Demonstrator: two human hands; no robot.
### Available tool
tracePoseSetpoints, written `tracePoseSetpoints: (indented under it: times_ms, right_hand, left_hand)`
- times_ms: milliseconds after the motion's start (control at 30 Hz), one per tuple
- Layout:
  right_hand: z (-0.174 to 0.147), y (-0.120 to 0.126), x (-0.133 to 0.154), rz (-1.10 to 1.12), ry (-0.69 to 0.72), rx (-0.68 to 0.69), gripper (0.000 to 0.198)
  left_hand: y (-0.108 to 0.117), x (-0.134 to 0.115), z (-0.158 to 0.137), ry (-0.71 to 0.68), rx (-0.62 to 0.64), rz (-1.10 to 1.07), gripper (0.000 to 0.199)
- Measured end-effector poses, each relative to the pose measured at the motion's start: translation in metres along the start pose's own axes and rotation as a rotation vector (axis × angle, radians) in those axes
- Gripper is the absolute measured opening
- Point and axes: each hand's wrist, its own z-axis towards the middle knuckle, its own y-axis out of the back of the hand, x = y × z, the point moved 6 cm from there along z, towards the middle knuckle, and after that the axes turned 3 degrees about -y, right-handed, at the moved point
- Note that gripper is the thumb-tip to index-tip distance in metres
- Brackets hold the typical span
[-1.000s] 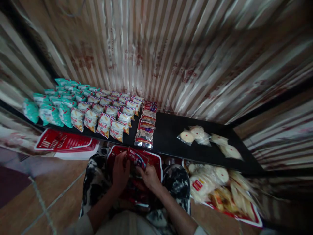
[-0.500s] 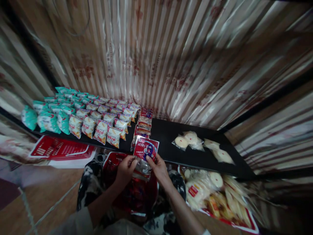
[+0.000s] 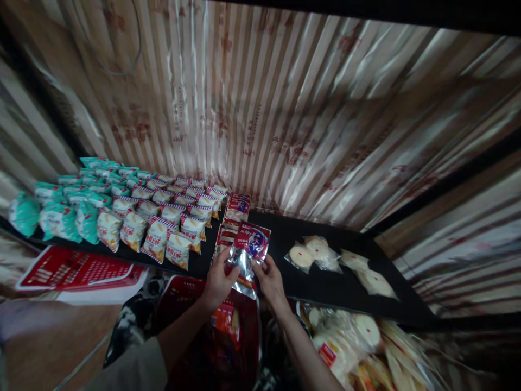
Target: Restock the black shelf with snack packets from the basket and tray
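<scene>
A red-and-blue snack packet with a silvery lower part is held between my two hands, above the shelf's front edge. My left hand pinches its lower left side. On the lower right side, my right hand grips it with thumb and fingers. Just behind lie similar red packets in a row running to the back of the shelf. Below my hands, between my knees, a red basket holds more red packets, partly hidden by my left forearm.
White puffed snack bags and teal bags stand in rows on the left of the black shelf. Clear packs of pale round food lie to the right. Another filled basket sits lower right; striped sheeting hangs behind.
The view has shifted, so the shelf sits lower in the picture. The held packet has tilted, its silvery part now catching light. Both hands keep hold of it.
</scene>
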Motion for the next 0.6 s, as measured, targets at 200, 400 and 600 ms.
tracePoseSetpoints:
  times_ms: [200, 400, 600]
  right_hand:
    - [0.061, -0.003, 0.011, -0.180, 0.089, -0.062, 0.055]
    - [0.106, -0.009, 0.022, -0.508, 0.168, -0.194, 0.047]
    - [0.129, -0.019, 0.013, -0.751, 0.302, -0.265, 0.035]
  left_hand:
    - [-0.009, -0.003, 0.038, -0.060, -0.050, 0.170, 0.040]
    - [-0.009, -0.006, 0.086, -0.050, -0.116, 0.320, 0.039]
    - [-0.012, 0.010, 0.103, -0.056, -0.121, 0.464, 0.041]
